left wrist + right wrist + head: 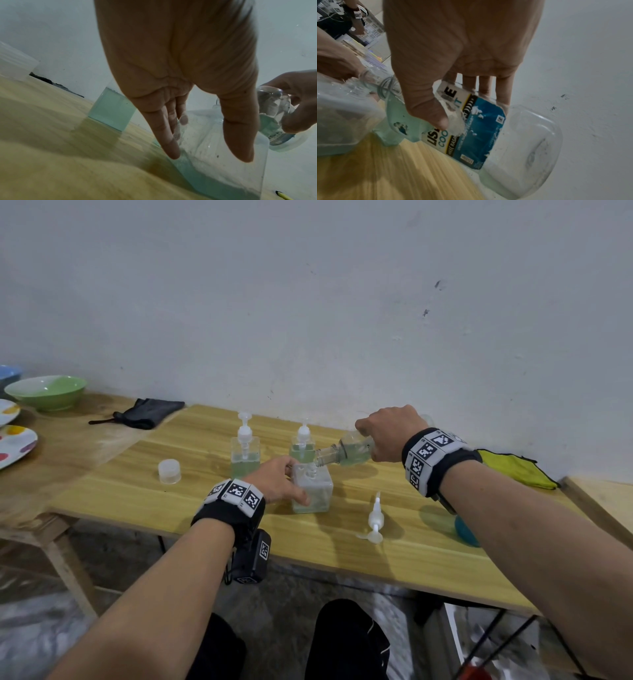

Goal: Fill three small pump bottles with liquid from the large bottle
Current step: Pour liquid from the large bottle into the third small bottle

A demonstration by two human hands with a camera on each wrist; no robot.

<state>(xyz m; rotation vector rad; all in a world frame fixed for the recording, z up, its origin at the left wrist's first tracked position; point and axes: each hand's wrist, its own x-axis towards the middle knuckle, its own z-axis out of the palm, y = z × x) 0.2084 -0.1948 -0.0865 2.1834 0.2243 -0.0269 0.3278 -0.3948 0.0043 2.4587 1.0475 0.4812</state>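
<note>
My right hand grips the large clear bottle with the blue label, tipped with its neck over the mouth of an open square small bottle. Pale green liquid sits low in that small bottle. My left hand holds its left side, fingers and thumb spread on its walls. Two other small bottles with white pumps stand behind, part filled with green liquid. A loose white pump lies on the table to the right.
A clear cap stands on the table at the left. A black cloth lies at the back, a yellow cloth at the right by the wall. A green bowl and plates sit far left. A blue object shows under my right forearm.
</note>
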